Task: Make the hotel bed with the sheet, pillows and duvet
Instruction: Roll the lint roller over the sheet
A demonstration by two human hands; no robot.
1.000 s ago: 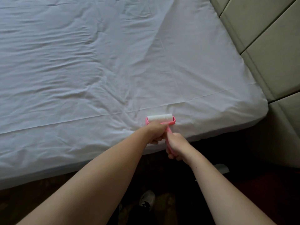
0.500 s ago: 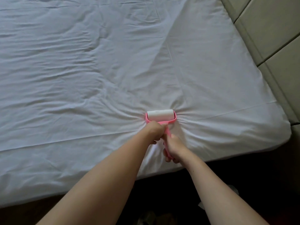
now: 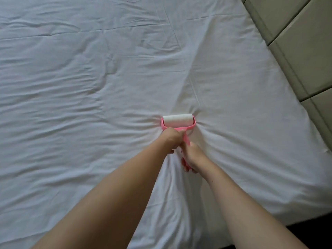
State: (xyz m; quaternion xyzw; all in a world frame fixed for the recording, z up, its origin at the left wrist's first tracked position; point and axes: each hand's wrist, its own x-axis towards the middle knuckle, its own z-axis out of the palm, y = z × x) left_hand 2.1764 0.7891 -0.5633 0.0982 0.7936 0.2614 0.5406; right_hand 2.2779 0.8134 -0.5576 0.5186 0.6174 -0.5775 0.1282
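I see the white sheet (image 3: 89, 87) lying wide open to my left, with the padded headboard (image 3: 296, 42) bordering its right edge. My left hand (image 3: 171, 139) and right hand (image 3: 193, 157) both curl round the pink lint roller (image 3: 178, 121), which is pressed onto the sheet.

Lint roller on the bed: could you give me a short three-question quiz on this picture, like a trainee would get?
1. True or false: the lint roller has its white drum down on the sheet.
2. The left hand and the right hand both hold the pink handle. Which has its grip nearer the handle's free end? A. left B. right C. they are level
3. Fill in: the padded beige panels sit at the picture's upper ___ corner.

Key: 1 true; 2 B; 3 right.
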